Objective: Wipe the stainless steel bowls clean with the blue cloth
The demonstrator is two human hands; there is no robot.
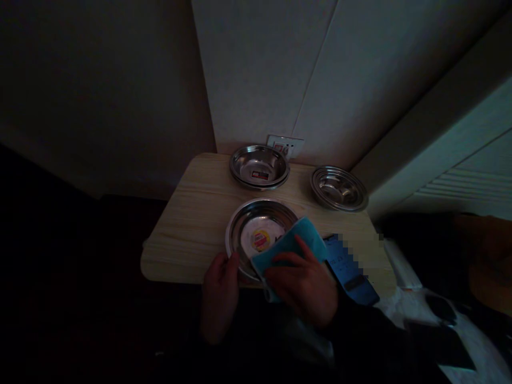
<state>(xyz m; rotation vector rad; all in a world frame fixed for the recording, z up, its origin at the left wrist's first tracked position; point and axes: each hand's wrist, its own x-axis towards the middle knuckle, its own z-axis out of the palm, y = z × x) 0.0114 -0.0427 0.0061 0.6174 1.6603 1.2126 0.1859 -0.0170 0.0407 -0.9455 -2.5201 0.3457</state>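
Observation:
A shiny metal bowl [245, 226] with a round yellow and red sticker inside it is at the table's front edge. My left hand [220, 290] grips the bowl's near left rim, thumb on top. A turquoise cloth [306, 232] lies over the bowl's right side. My right hand [304, 282] presses on this cloth with its fingers bent, holding it against the bowl. The cloth and my right hand hide the bowl's lower right part.
On the wooden table [180, 234], stacked metal bowls [259, 165] stand at the back, and more bowls [338, 188] at the back right. A phone [346, 266] lies right of my right hand. A wall socket [286, 145] is behind the table.

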